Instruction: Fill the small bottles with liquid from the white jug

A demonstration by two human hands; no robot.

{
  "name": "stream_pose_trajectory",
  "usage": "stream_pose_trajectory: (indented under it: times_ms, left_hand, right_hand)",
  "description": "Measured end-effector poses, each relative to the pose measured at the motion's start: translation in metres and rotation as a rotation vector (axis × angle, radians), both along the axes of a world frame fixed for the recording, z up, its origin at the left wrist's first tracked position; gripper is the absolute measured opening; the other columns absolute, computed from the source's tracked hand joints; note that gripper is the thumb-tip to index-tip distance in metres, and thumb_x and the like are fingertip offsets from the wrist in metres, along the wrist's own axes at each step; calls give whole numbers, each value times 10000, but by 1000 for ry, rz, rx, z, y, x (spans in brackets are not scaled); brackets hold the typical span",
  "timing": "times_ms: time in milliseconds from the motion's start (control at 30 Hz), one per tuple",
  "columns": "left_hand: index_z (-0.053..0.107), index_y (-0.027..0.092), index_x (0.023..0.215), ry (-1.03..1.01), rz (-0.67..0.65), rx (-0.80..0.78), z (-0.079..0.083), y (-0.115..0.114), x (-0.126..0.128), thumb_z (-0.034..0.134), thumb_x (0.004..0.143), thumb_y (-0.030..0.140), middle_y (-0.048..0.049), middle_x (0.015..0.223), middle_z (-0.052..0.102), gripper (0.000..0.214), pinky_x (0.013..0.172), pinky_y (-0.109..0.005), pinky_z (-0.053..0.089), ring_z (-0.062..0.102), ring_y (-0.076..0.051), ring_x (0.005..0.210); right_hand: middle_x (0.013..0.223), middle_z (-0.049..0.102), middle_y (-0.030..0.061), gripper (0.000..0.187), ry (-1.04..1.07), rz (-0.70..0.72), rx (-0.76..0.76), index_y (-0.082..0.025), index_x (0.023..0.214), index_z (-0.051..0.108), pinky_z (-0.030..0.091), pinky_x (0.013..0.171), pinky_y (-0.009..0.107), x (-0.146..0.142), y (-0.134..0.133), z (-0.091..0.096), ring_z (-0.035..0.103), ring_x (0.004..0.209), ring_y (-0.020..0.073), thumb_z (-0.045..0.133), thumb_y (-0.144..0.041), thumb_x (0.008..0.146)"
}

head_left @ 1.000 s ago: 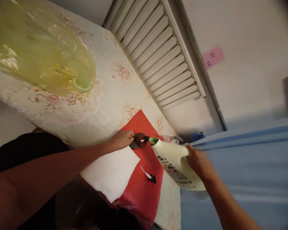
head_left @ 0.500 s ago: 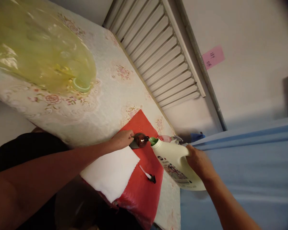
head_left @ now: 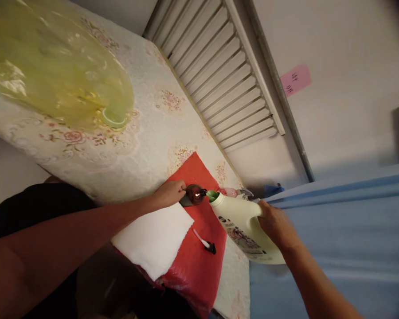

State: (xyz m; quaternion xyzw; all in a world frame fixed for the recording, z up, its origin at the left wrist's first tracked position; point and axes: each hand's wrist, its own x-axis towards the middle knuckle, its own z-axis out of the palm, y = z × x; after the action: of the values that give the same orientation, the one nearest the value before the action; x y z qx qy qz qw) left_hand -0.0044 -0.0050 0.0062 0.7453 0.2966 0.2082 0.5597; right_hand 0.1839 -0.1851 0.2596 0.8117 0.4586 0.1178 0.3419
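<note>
A brown, shiny bottle [head_left: 195, 194] with a dark neck is over a red cloth [head_left: 204, 277], its lower part looking dark grey. My left hand [head_left: 171, 192] is closed at the bottle's near left side, fingers curled against it. On the right, my right hand [head_left: 276, 223] grips the handle of a large pale-green jug [head_left: 241, 226] with a printed label. The jug is tilted, its green-lined mouth right at the bottle's neck. Whether liquid is flowing, I cannot tell. Below the bottle lies a black pump top [head_left: 210, 248] with a white tube.
A folded white cloth [head_left: 156, 241] lies beside the left forearm. A big yellow-green plastic bag [head_left: 60, 75] rests on the flowered tablecloth [head_left: 146, 133]. Behind the table are a slatted metal rack [head_left: 219, 84] and a blue curtain [head_left: 346, 230]. A clear pinkish bottle [head_left: 231, 192] lies behind the jug.
</note>
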Motion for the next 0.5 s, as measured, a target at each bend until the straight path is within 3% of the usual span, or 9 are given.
stream_pose_trajectory:
  times_ms: [500]
  left_hand:
    - [557, 206, 778, -4, -1, 35, -4, 1, 2, 482, 772, 179, 10, 733, 636, 81, 553, -259, 303, 575, -156, 699]
  right_hand:
    - [899, 732, 100, 213, -11, 23, -9, -178, 954, 566, 284, 646, 279, -1, 1, 0, 662, 795, 203, 447, -65, 819]
